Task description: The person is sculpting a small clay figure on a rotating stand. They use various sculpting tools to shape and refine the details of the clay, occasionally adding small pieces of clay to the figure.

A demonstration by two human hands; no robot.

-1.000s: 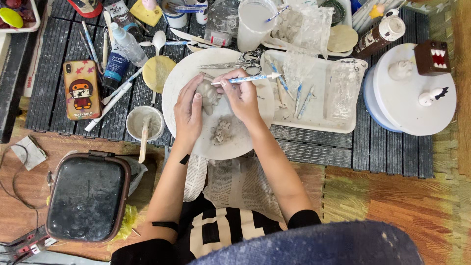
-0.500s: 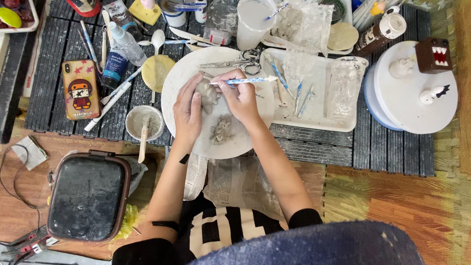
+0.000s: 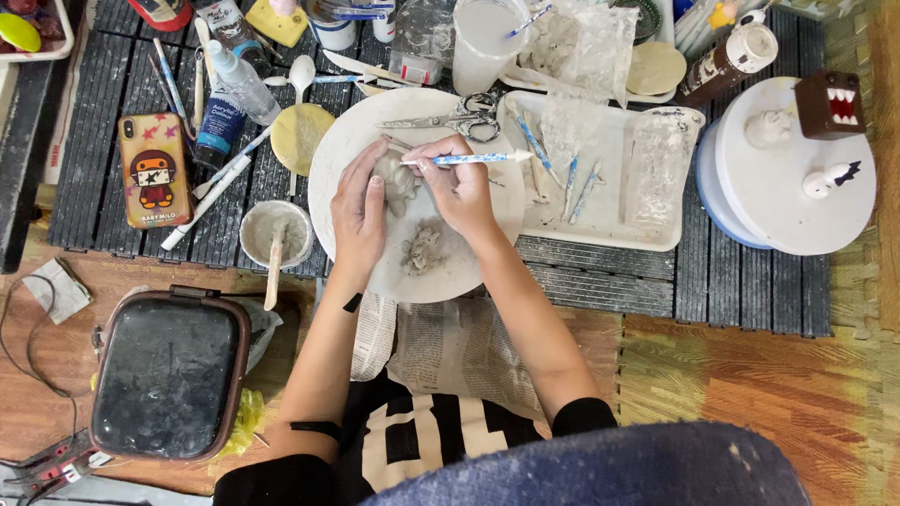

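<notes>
Head | modelling tool [image 3: 469, 159] level, tip left | right hand [image 3: 459, 187] grips

Not much shifts over this last second, honestly. The right hand [image 3: 461, 187] slides a touch lower over the round white plate [image 3: 342, 155], closer to the loose grey clay scraps [image 3: 424, 249] than a second ago. The blue-speckled modelling tool [image 3: 473, 158] it pinches tilts flatter too: its white tip, which pointed up toward the scissors [image 3: 450, 117] at the plate's top edge, now lies almost level. The left hand [image 3: 358, 208] nudges a hair along the grey clay lump [image 3: 398, 176], its fingers [image 3: 375, 183] cupping it a bit tighter.
</notes>
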